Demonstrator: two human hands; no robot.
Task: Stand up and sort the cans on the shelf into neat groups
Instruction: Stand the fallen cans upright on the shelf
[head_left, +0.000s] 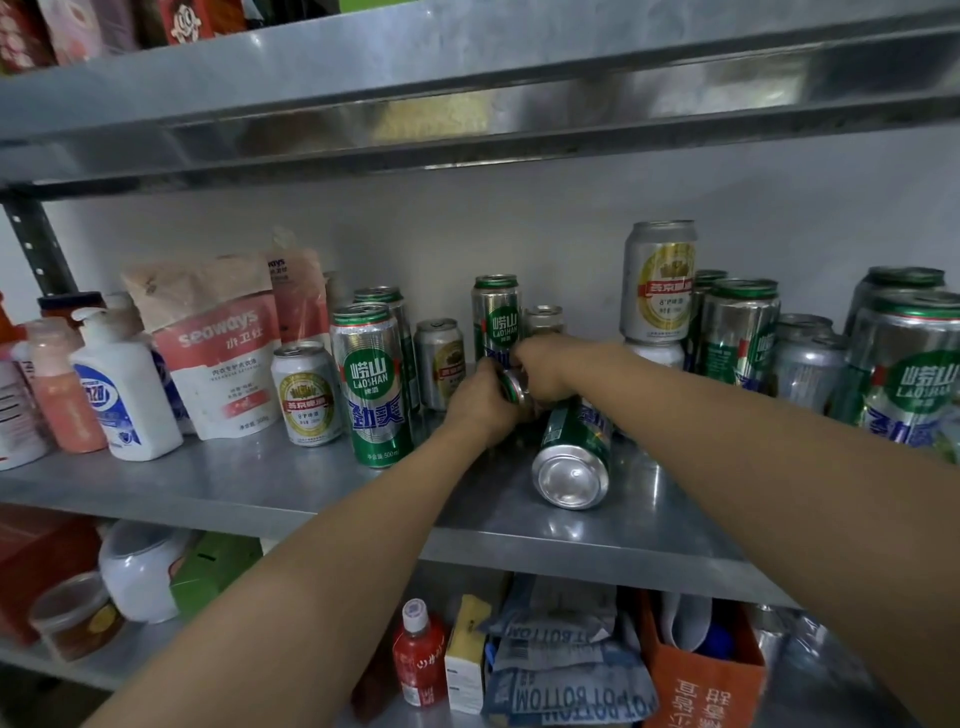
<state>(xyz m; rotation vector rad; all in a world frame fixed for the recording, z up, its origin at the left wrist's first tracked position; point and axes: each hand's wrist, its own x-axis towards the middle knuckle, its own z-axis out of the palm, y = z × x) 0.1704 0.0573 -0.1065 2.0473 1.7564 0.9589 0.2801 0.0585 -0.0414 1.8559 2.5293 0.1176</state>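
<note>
Your fingers (519, 358) on both sides are curled around one small can (514, 387) lying tipped between the palms. Left hand (480, 400) cups it from the near side, right hand (545, 371) covers it from above. Only its round silvery end shows, so the brand can't be read; probably one of the short silver ones.

Two-handed hold makes sense here. The can sits deep on the shelf (311, 499), hemmed in by standing cans, and a single reach would likely knock a neighbour.

Just right of your wrists a green can (571, 447) lies on its side, base toward you, touching the right forearm. It is not yet stood up; likely next in line.

Behind the hands a tall green can (496, 317) stands upright. To the left, a second tall green can (371, 384) stands at the front with a short gold-label can (306, 395) just beside it: mixed, not grouped.

Far right, a cluster of green cans (904, 364) stands tight. A gold-label can (658, 283) is stacked on another, which saves floor but tips easily.

Pouches (218, 343) and a pump bottle (122, 384) hold the left end, so cans must group rightward.
</note>
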